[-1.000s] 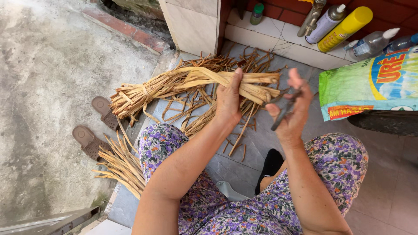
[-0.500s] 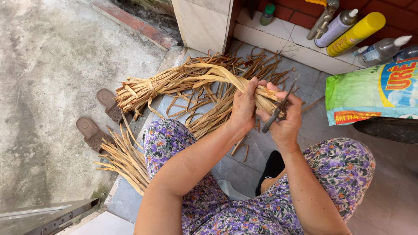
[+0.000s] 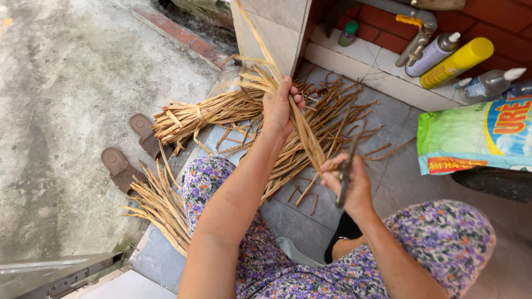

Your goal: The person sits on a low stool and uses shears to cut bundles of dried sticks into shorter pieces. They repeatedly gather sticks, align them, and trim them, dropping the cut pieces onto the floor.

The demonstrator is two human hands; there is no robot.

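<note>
A pair of brown woven sandals (image 3: 128, 152) lies on the concrete floor (image 3: 55, 99); beside them a heap of tan dried fibre strips (image 3: 221, 111) spreads over grey tiles (image 3: 310, 210); the left hand (image 3: 280, 108) clasps a raised bunch of strips (image 3: 302, 130); the right hand (image 3: 349, 180) pinches its lower end, also gripping dark metal scissors (image 3: 344, 177); a green printed sack (image 3: 476, 138) lies further right.

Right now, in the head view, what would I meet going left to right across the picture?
Brown sandals → loose strips on the step → left hand gripping a strip bundle → right hand with dark scissors → yellow can → green-and-white bag.
</note>
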